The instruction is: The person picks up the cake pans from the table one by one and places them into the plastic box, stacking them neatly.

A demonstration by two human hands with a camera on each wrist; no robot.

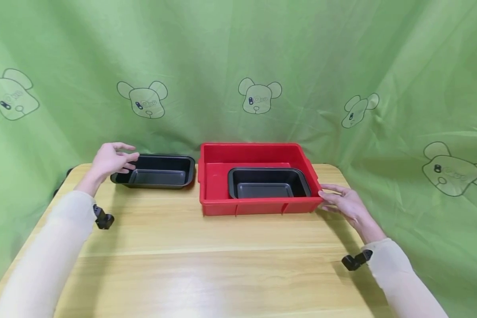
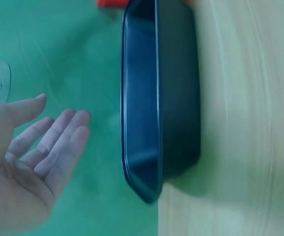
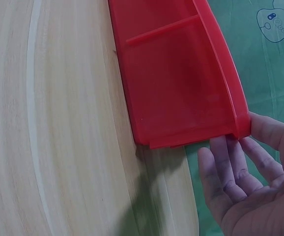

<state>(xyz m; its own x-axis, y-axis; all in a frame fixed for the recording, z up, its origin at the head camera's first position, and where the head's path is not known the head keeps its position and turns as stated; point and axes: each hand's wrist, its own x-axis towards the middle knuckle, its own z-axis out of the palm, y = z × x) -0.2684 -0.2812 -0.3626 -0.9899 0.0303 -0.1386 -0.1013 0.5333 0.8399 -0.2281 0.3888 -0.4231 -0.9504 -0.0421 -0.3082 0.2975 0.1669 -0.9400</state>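
Observation:
A black loaf pan (image 1: 159, 171) sits at the back left of the table. Over its left end is my left hand (image 1: 113, 160), fingers loosely spread; in the left wrist view that hand (image 2: 39, 157) appears apart from the pan, palm in sight and holding nothing. To the right stands a red plastic bin (image 1: 222, 206) with a second black loaf pan (image 1: 268, 190) inside it, towards the right. My right hand (image 1: 343, 203) holds the bin's front right corner. In the right wrist view, the thumb lies at the rim and the other fingers reach under the end lip.
The wooden table (image 1: 183, 265) extends towards me in front of the bin and pans. Behind it hangs a green curtain (image 1: 206, 66) printed with bear heads, which also drapes down at both sides. A small black camera (image 1: 103, 217) is strapped to the left wrist.

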